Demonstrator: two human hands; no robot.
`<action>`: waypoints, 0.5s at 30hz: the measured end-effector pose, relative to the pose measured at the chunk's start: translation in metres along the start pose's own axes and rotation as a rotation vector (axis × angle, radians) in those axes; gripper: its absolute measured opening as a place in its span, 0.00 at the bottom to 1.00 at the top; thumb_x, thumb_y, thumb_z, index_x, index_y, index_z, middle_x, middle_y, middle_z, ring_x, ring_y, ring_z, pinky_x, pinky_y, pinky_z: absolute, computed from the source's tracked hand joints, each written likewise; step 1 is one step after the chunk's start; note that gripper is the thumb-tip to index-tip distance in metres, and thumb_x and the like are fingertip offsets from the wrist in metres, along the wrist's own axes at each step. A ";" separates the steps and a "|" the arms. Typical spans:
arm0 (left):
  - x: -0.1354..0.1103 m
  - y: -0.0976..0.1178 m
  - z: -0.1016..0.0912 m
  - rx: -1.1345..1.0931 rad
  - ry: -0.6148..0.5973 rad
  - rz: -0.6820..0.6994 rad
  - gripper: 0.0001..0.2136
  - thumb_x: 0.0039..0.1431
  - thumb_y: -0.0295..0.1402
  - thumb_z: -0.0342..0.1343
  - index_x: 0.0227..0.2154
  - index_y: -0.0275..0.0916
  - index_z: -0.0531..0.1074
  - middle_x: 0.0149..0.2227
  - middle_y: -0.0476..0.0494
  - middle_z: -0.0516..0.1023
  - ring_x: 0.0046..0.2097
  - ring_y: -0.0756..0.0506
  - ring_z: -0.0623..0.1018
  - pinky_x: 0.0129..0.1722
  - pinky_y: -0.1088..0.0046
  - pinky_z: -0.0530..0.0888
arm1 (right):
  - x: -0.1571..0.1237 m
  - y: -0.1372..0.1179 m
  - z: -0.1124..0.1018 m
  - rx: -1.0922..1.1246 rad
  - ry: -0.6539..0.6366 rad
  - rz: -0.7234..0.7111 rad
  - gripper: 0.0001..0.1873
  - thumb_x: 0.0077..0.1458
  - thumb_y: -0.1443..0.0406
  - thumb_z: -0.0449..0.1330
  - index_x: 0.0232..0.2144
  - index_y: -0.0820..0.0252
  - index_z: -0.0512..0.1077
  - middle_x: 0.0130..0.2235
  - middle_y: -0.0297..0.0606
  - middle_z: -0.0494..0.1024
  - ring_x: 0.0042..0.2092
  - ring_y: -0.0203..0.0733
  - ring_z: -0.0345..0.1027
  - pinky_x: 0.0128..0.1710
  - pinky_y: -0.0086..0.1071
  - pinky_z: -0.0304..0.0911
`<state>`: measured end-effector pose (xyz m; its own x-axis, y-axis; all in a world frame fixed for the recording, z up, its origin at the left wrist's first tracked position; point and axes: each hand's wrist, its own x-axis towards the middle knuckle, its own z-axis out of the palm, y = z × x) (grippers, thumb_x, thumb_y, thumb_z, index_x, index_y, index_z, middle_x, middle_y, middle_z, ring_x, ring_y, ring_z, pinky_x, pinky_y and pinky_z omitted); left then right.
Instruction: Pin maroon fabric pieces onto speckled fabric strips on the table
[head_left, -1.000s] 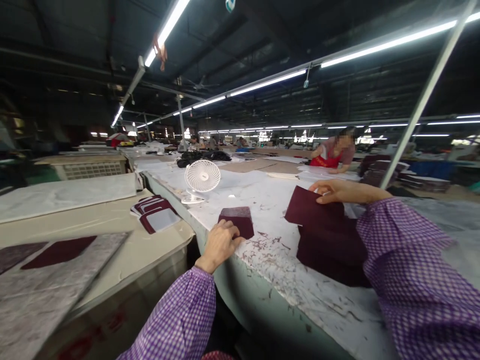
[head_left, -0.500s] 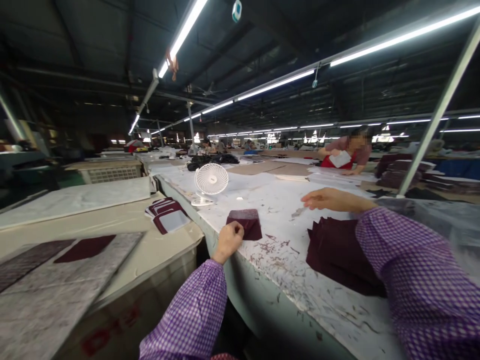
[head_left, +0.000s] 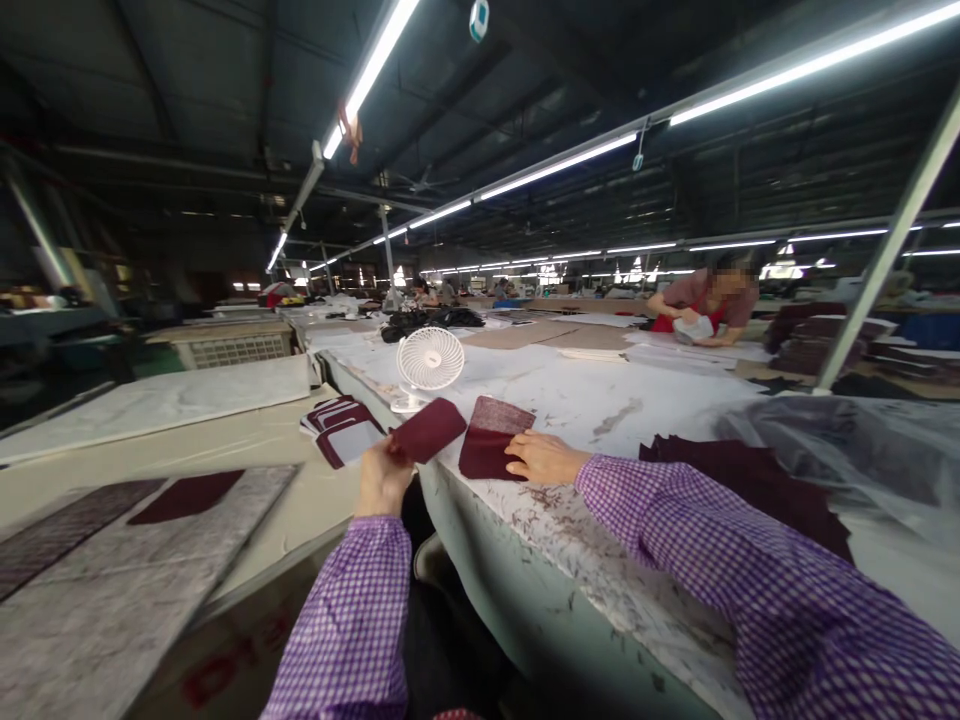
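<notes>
As it stretches from the lower right of the frame toward the middle distance, the pale worktop is the largest thing in view, its near edge strewn with dark scraps. At left sits a bulky box with red lettering; its cream top hides whatever is inside. It carries a mottled board at lower left. Farther back, toward the upper left, a crate with a gridded side is covered over too, so its contents cannot be told.

At right on the worktop lies a dark maroon pile, partly under the right sleeve, with clear plastic beside it; whether that is a bag or a sheet is unclear. A white fan stands at centre.

Left of centre, on the box, is a spread of pale-faced maroon pieces. Near the middle, the right hand rests on a small stack, fingers loosely curved; whether they pinch it cannot be told. The left hand's fingers are closed on one maroon piece, raised over the gap. This looks like single pieces being separated by hand; the next move calls for a light grip, since the piece seems flexible.
</notes>
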<state>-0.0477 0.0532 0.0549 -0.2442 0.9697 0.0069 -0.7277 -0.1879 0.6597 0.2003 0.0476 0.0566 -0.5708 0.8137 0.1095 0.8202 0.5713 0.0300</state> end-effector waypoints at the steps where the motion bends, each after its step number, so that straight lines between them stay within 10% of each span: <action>1: 0.001 0.012 -0.004 -0.006 0.047 0.035 0.09 0.45 0.21 0.49 0.18 0.38 0.56 0.14 0.57 0.56 0.17 0.55 0.61 0.23 0.80 0.65 | 0.000 0.001 -0.001 0.013 -0.007 0.011 0.19 0.58 0.61 0.51 0.47 0.66 0.71 0.48 0.50 0.72 0.50 0.49 0.63 0.54 0.41 0.53; 6: -0.031 0.021 -0.002 0.205 0.126 0.238 0.03 0.44 0.27 0.52 0.24 0.37 0.63 0.21 0.56 0.66 0.22 0.55 0.66 0.25 0.80 0.65 | 0.001 0.001 -0.013 0.132 -0.049 0.023 0.19 0.57 0.59 0.52 0.46 0.65 0.72 0.50 0.49 0.71 0.51 0.50 0.63 0.53 0.40 0.55; 11: -0.089 -0.033 0.017 0.770 -0.277 0.370 0.03 0.50 0.30 0.50 0.25 0.37 0.65 0.32 0.48 0.72 0.36 0.49 0.73 0.37 0.75 0.69 | -0.025 -0.003 -0.032 0.878 -0.240 0.164 0.37 0.59 0.43 0.36 0.54 0.66 0.61 0.43 0.51 0.75 0.39 0.44 0.72 0.38 0.36 0.68; 15: -0.128 -0.064 0.028 0.931 -0.607 0.354 0.03 0.55 0.28 0.47 0.27 0.38 0.65 0.39 0.44 0.73 0.42 0.47 0.73 0.45 0.71 0.68 | -0.062 -0.004 -0.044 1.332 -0.411 0.316 0.39 0.54 0.40 0.46 0.56 0.62 0.57 0.39 0.47 0.75 0.33 0.44 0.73 0.31 0.37 0.69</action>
<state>0.0481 -0.0546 0.0328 0.1907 0.8488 0.4932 0.1325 -0.5200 0.8438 0.2335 -0.0098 0.0938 -0.5329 0.7650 -0.3618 0.3968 -0.1518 -0.9053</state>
